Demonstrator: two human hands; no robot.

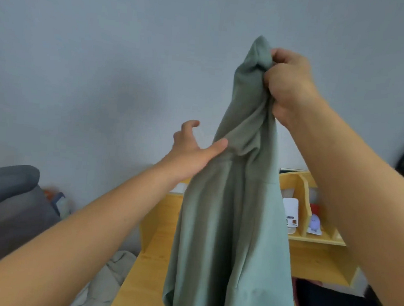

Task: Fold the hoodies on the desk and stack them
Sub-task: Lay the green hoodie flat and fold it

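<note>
Sage-green hoodie (235, 215), held up in the air above the wooden desk (156, 245), hanging lengthwise from its bunched upper end down past the lower edge of the view. My right hand (289, 87) is clenched round that upper bunch of cloth, fingers curled tight into the fabric, at the highest point of the garment. My left hand (191, 149) sits lower, at the hoodie's left edge: fingers released and spread, the thumb laid against the cloth near a seam, the other fingers loosely bent and clear of it, grasping nothing. Both forearms are bare and reach up and forward. Behind the garment, the desk carries a raised shelf unit (312, 208) of the same pale wood, with a white card (290, 211) and a small pale-purple figure (315, 223) in its compartments. Dark cloth (333, 305) lies on the desk at lower right. A grey chair (7, 187) stands to the left, pale fabric (113, 273) beside the desk's left edge. Plain grey-blue wall (107, 50) behind.
</note>
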